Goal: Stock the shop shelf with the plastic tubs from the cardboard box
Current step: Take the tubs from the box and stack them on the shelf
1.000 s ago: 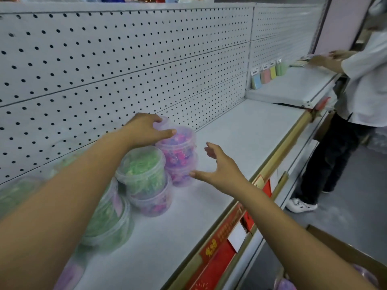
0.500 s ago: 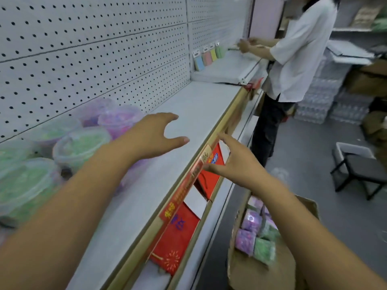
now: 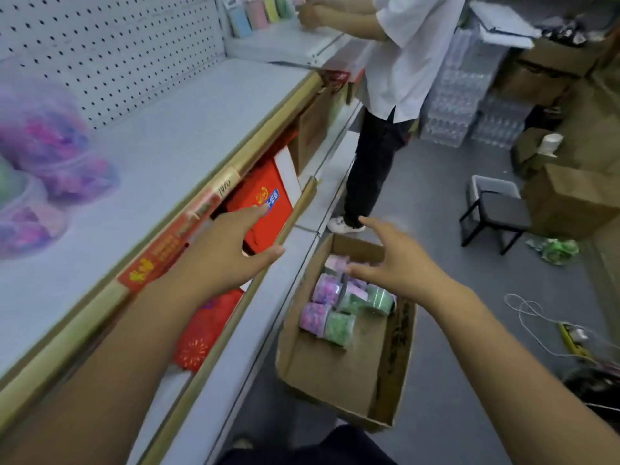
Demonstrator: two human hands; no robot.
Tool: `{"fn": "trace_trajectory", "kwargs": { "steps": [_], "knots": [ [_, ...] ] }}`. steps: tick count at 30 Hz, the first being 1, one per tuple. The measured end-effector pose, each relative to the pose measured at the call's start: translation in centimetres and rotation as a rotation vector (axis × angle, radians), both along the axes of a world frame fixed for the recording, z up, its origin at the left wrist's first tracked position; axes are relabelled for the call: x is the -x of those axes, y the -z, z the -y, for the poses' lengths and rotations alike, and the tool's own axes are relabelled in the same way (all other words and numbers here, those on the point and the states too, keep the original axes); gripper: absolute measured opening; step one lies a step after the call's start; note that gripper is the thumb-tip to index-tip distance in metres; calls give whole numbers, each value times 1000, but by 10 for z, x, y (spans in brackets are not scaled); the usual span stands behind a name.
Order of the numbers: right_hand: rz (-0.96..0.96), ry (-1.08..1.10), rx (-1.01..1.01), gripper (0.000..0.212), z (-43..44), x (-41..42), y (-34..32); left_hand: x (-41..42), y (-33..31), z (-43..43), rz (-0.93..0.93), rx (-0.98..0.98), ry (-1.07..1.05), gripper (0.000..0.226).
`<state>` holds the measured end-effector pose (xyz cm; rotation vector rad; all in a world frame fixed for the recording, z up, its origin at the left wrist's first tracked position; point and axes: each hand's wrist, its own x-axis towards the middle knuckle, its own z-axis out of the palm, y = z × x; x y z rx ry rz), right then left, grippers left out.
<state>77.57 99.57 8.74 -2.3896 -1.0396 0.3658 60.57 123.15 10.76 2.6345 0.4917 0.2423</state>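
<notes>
Down at 6 o'clock, on the floor against the shelving base, the cardboard box [image 3: 397, 347] has the plastic tubs [image 3: 339, 305] left to stock. They are pink and green, lie on their sides and are bunched at its far end.

Both hands are empty with fingers spread. The right hand [image 3: 399, 263] is above the far end of the box, over the tubs; contact not evident. The left hand [image 3: 231, 250] is at 9 o'clock near centre, in front of the lower shelf rail [image 3: 302, 203].

Risks:
- The tubs look round, smooth and tightly packed. Grabbing two in one hand likely drops one back or onto the floor, and a lid could pop.
- The left forearm crosses the rail, so reaching down from there could clip it or the red packs [image 3: 261, 203] behind it.
- The stacked tubs [image 3: 50, 156] at 9–10 o'clock on the shelf [image 3: 184, 135] sit two high. They are too blurred to judge how square they are, and a bump while placing the next one probably topples them.

Around:
- The pegboard [image 3: 117, 45] backs the shelf toward 11 o'clock.
- Another person [image 3: 402, 62] stands at 12–1 o'clock just past the box, with a shoe near its far corner.
- A chair [image 3: 496, 209] is at 3 o'clock and a cable [image 3: 536, 317] lies on the floor at 4 — both well apart from the box, a trip hazard only on a step back to the right.
- Nothing sits between the right hand and the tubs.
</notes>
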Motion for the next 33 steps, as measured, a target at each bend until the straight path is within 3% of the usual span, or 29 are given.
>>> {"fn": "trace_trajectory", "kwargs": {
  "steps": [8, 11, 15, 25, 33],
  "knots": [
    [-48, -12, 145, 92, 131, -61, 43, -53, 78, 136, -92, 126, -108, 83],
    [-93, 1, 115, 84, 165, -82, 49, -83, 87, 174, -109, 197, -150, 62],
    [-136, 22, 102, 82, 192, -111, 68, -109, 108, 205, -69, 246, -212, 57],
    [-278, -98, 278, 85, 173, -174, 158, -143, 188, 235, -296, 400, -413, 53],
    [-378, -306, 429, 84, 101, -238, 212, -170, 260, 231, -344, 590, -696, 47]
  ]
}}
